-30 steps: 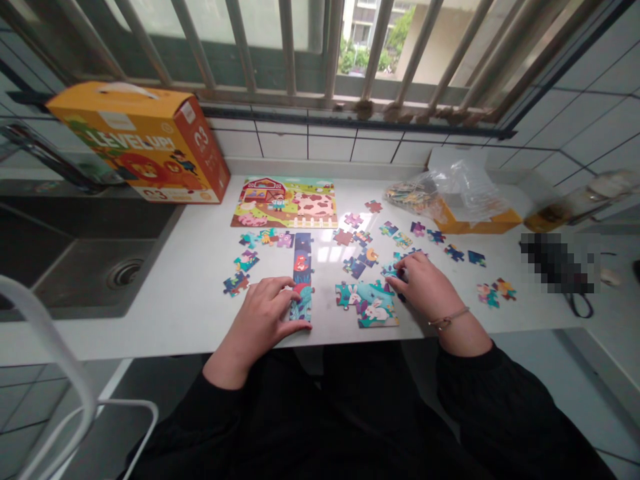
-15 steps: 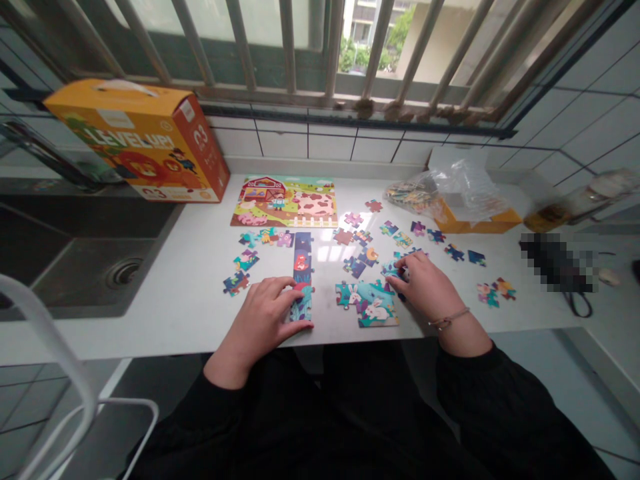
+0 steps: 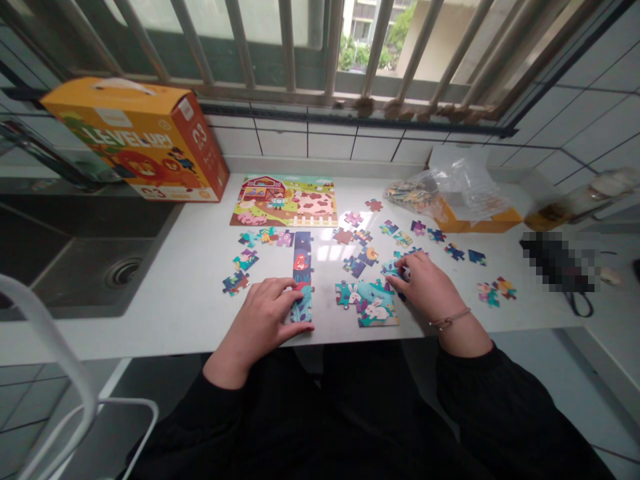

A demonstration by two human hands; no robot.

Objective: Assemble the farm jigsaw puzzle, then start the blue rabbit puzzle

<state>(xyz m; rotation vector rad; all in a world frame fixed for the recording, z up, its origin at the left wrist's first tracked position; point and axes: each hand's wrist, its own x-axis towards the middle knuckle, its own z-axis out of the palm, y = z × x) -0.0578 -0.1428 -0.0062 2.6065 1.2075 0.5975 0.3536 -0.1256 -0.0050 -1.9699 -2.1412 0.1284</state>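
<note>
My left hand rests at the lower end of a joined strip of jigsaw pieces. Its fingertips touch the strip's left side, and the thumb lies apart along the bottom edge. My right hand is closed, thumb and fingertips pinching a teal-blue puzzle piece that they partly cover. Just below this piece lies a joined section with white rabbits. Loose pieces are scattered between the hands and above them. More pieces lie left of the strip.
A farm puzzle lies at the back. An orange box stands by the sink on the left. At the back right are a bag of pieces and an orange tray with clear plastic. A dark, blurred-out object lies far right.
</note>
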